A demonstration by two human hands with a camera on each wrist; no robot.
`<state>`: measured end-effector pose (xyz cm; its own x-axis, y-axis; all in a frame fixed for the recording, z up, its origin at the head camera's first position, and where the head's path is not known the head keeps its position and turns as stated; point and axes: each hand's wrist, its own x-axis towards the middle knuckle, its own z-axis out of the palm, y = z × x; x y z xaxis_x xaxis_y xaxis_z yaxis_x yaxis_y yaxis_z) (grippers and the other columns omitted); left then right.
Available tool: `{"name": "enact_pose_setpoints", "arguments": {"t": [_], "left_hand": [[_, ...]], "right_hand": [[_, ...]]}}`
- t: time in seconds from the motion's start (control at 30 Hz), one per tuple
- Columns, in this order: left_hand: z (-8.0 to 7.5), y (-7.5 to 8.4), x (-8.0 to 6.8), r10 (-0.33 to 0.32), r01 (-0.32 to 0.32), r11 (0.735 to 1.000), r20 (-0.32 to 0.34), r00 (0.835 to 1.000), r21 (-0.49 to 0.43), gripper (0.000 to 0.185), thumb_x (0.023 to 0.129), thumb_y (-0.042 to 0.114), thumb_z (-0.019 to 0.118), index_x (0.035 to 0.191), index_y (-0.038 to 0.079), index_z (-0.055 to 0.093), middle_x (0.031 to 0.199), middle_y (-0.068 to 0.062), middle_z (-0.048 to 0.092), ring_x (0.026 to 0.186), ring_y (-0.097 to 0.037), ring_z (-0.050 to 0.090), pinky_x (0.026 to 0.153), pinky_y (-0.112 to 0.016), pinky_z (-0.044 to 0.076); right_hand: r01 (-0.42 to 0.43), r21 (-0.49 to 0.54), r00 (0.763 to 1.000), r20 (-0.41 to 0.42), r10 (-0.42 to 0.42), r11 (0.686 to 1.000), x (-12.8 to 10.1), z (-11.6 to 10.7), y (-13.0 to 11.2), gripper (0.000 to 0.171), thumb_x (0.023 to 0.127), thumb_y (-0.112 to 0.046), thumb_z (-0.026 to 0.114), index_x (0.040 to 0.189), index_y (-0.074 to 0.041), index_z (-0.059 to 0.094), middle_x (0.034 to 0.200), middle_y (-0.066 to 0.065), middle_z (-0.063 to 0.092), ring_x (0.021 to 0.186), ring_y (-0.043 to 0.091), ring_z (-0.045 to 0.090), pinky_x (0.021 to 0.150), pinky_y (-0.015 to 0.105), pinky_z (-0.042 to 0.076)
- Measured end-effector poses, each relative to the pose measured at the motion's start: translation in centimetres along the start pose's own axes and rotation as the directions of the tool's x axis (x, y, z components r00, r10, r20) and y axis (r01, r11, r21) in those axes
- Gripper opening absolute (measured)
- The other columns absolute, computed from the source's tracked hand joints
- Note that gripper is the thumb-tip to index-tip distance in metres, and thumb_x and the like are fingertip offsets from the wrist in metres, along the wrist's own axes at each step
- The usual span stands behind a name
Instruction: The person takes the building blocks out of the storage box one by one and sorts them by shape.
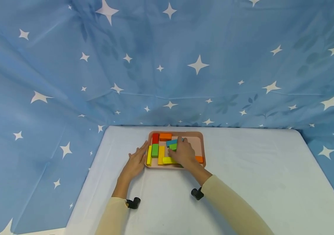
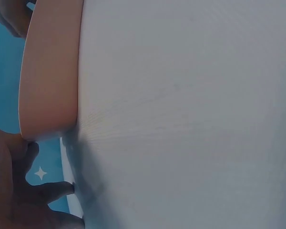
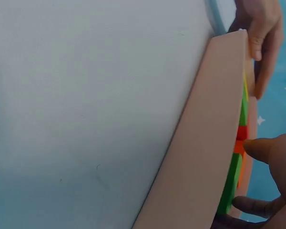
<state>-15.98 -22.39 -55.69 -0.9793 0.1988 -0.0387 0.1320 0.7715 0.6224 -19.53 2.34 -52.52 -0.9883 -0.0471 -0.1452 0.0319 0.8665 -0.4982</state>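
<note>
Blocks part-packed in pink tray

Right hand (image 1: 183,152) pinches the green block (image 1: 173,147) mid-tray (image 1: 200,137); left hand (image 1: 137,161), fingers flat, braces the tray's left rim. Risk: a forced fit could lift neighbouring blocks (yellow block (image 1: 169,160) nearest) or skid the tray across the table (image 1: 258,163).

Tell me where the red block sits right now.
In the head view, the red block stands in the far left corner of the pink tray, with an orange block to its right and a green block just in front of it.
</note>
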Motion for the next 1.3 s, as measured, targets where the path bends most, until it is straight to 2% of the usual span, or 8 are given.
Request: {"name": "enact_pose_setpoints", "arguments": {"t": [0.27, 0.47, 0.6, 0.7, 0.87, 1.0, 1.1, 1.3], "left_hand": [[0.0, 0.0, 0.0, 0.0, 0.0, 1.0, 0.011, 1.0, 0.03, 0.056, 0.114, 0.029, 0.04, 0.167, 0.033, 0.023, 0.173, 0.011, 0.022, 0.153, -0.046, 0.031, 0.117, -0.08, 0.01], [0.3, 0.2, 0.3, -0.004, 0.004, 0.999, 0.01, 1.0, 0.043, 0.056, 0.114, 0.029, 0.04, 0.167, 0.034, 0.023, 0.173, 0.014, 0.02, 0.154, -0.044, 0.032, 0.118, -0.079, 0.01], [0.3, 0.2, 0.2, -0.011, 0.01, 0.999, 0.02, 1.0, 0.043, 0.056, 0.114, 0.028, 0.039, 0.167, 0.034, 0.022, 0.173, 0.011, 0.021, 0.153, -0.045, 0.032, 0.118, -0.079, 0.009], [0.3, 0.3, 0.1, -0.012, 0.011, 0.999, 0.016, 1.0, 0.042, 0.057, 0.114, 0.027, 0.04, 0.167, 0.033, 0.022, 0.173, 0.01, 0.022, 0.153, -0.045, 0.032, 0.117, -0.079, 0.009], [0.1, 0.2, -0.2, -0.021, 0.021, 0.999, -0.003, 1.0, 0.04, 0.057, 0.113, 0.027, 0.041, 0.167, 0.034, 0.022, 0.173, 0.012, 0.022, 0.154, -0.043, 0.032, 0.118, -0.079, 0.009], [0.0, 0.1, -0.2, -0.023, 0.023, 0.999, -0.002, 1.0, 0.031, 0.057, 0.114, 0.027, 0.04, 0.167, 0.036, 0.021, 0.173, 0.013, 0.021, 0.154, -0.044, 0.031, 0.117, -0.079, 0.008], [0.0, 0.0, -0.2, -0.02, 0.02, 0.999, 0.0, 1.0, 0.029, 0.057, 0.114, 0.027, 0.039, 0.167, 0.036, 0.02, 0.173, 0.013, 0.02, 0.154, -0.044, 0.031, 0.117, -0.079, 0.007], [0.2, 0.1, -0.1, -0.011, 0.011, 1.0, 0.002, 1.0, 0.029, 0.057, 0.114, 0.027, 0.039, 0.167, 0.034, 0.021, 0.174, 0.01, 0.021, 0.153, -0.045, 0.031, 0.117, -0.08, 0.008]], "right_hand": [[0.009, -0.049, 0.999, -0.035, -0.01, 0.999, 0.9, 0.9, 0.2, 0.077, 0.093, -0.042, 0.074, 0.152, -0.004, 0.04, 0.139, 0.024, 0.057, 0.11, 0.04, 0.063, 0.084, 0.054, 0.063], [0.02, 0.072, 0.999, -0.048, -0.017, 0.997, 1.3, 0.3, 1.8, 0.076, 0.089, -0.026, 0.079, 0.15, 0.0, 0.043, 0.135, 0.023, 0.057, 0.105, 0.036, 0.065, 0.089, 0.05, 0.062], [0.052, 0.156, 0.998, -0.055, -0.044, 0.986, 1.2, -0.3, 2.8, 0.061, 0.086, -0.021, 0.081, 0.136, -0.002, 0.051, 0.124, 0.017, 0.06, 0.102, 0.031, 0.061, 0.093, 0.044, 0.06], [0.103, 0.208, 0.993, -0.075, -0.089, 0.973, 1.0, -1.6, 3.5, 0.051, 0.085, -0.017, 0.083, 0.128, -0.004, 0.058, 0.123, 0.016, 0.062, 0.107, 0.031, 0.057, 0.095, 0.044, 0.057], [0.161, 0.318, 0.987, -0.062, -0.149, 0.934, 0.1, -5.4, 4.8, 0.05, 0.085, -0.011, 0.081, 0.131, -0.006, 0.062, 0.133, 0.017, 0.061, 0.118, 0.036, 0.057, 0.098, 0.049, 0.056], [0.193, 0.361, 0.98, -0.038, -0.193, 0.912, -0.1, -8.6, 6.9, 0.05, 0.087, -0.006, 0.078, 0.133, -0.007, 0.061, 0.129, 0.018, 0.065, 0.11, 0.038, 0.065, 0.092, 0.05, 0.06], [0.216, 0.338, 0.976, -0.038, -0.216, 0.916, 0.0, -10.5, 9.3, 0.048, 0.087, -0.003, 0.078, 0.132, -0.005, 0.06, 0.132, 0.021, 0.064, 0.112, 0.041, 0.067, 0.092, 0.051, 0.061], [0.165, 0.251, 0.986, -0.006, -0.169, 0.954, 0.3, -12.6, 13.8, 0.05, 0.085, -0.001, 0.078, 0.132, -0.001, 0.061, 0.131, 0.026, 0.064, 0.113, 0.044, 0.065, 0.088, 0.052, 0.061]]}}
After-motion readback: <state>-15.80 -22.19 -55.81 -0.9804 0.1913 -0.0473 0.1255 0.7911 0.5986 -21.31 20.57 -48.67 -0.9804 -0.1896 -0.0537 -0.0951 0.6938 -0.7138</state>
